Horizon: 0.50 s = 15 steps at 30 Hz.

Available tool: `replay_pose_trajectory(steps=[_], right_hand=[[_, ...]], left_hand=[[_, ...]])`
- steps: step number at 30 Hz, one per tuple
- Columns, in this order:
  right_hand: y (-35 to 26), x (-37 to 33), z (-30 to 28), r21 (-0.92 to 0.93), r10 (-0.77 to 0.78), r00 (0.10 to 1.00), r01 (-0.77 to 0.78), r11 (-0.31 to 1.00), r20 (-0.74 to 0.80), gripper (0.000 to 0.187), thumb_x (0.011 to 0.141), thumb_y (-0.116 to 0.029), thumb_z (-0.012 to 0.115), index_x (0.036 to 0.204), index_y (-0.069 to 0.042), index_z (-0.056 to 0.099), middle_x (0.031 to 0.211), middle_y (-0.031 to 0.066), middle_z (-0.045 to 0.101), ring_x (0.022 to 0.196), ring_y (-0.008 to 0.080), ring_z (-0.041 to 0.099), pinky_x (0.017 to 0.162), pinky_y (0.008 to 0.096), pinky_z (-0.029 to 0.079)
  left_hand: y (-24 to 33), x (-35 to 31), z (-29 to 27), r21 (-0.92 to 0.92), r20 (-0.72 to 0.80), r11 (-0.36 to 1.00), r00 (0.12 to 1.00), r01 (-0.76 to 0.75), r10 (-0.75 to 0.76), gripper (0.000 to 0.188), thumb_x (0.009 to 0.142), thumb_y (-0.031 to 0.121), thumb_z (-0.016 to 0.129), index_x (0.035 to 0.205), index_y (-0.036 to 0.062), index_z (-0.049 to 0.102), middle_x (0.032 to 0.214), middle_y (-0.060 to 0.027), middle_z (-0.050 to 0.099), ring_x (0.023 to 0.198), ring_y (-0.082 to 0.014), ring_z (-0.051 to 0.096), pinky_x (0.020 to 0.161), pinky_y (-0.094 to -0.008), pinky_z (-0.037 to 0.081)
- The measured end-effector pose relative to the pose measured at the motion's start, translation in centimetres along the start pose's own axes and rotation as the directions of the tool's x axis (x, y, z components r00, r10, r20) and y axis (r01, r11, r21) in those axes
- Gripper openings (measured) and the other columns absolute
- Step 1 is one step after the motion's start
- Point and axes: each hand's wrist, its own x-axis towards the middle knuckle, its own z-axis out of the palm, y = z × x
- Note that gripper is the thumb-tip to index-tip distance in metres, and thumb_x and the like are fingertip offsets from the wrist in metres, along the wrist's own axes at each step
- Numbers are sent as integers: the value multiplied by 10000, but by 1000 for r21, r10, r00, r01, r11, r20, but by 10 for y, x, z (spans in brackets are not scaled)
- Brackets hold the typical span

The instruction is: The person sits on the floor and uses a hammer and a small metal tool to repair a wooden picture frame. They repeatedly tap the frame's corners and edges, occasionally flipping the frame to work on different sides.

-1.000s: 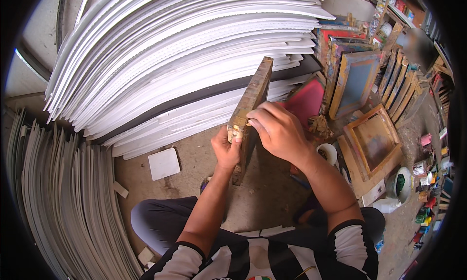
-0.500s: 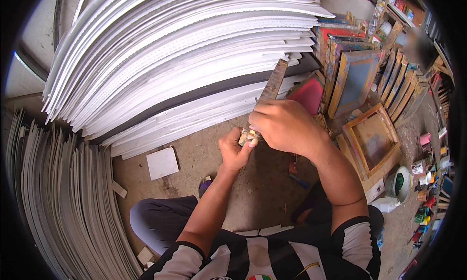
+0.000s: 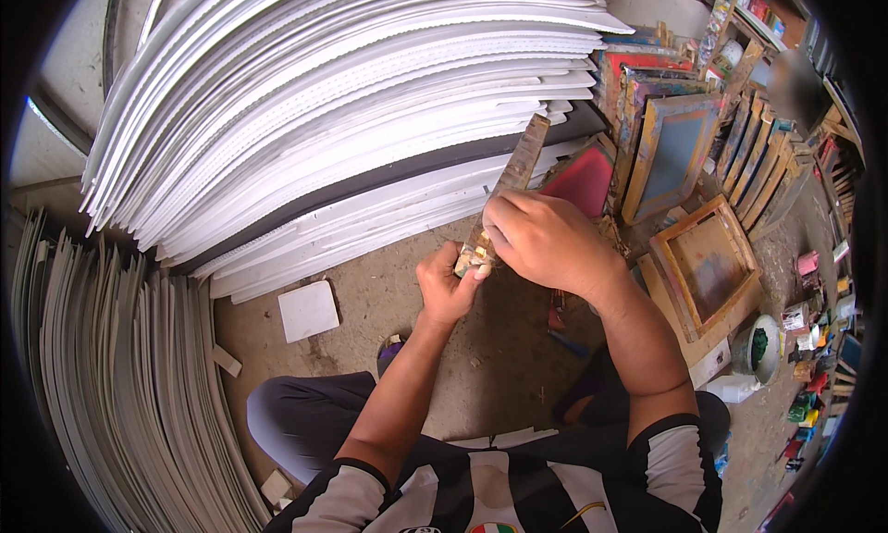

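Observation:
A long, narrow, stained wooden strip (image 3: 526,151) slants up and away from me, its far end over the sheet stack. My left hand (image 3: 446,283) is wrapped round its near end, thumb along the top. Pale, ragged bits (image 3: 474,258) show at that end, between thumb and fingers; what they are I cannot make out. Just above, my right hand (image 3: 546,237) lies across the strip with fingers bent and pinched together at its side. Whatever is between those fingertips is hidden.
Tall stacks of white sheets (image 3: 370,98) and grey sheets (image 3: 139,376) stand ahead and left. A white square piece (image 3: 309,312) lies on the floor. To the right are wooden frames (image 3: 708,265), a bowl with dark green stuff (image 3: 758,348) and several small paint containers.
My right hand has shifted slightly up and to the right, its fingertips drawing away from the pale bits and uncovering more of them. My left hand has stayed put.

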Motion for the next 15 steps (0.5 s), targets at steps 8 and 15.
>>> replay_pose_trajectory(steps=[8,15], right_hand=[[3,-4,2,66,58,998,-59,996,14,137,846,-37,638,874,-4,508,819,176,605,745,410,633,652,496,509],[7,-13,-4,101,118,991,-124,987,57,159,812,-8,649,865,-14,499,777,163,596,731,406,627,639,487,491]], left_hand=[[2,1,0,20,-7,1000,1000,17,-17,551,863,528,761,815,-10,654,653,-142,623,575,-260,635,553,-371,486],[0,1,1,39,-19,998,999,-41,41,516,854,511,764,820,5,669,650,-145,628,576,-293,649,554,-379,494]])
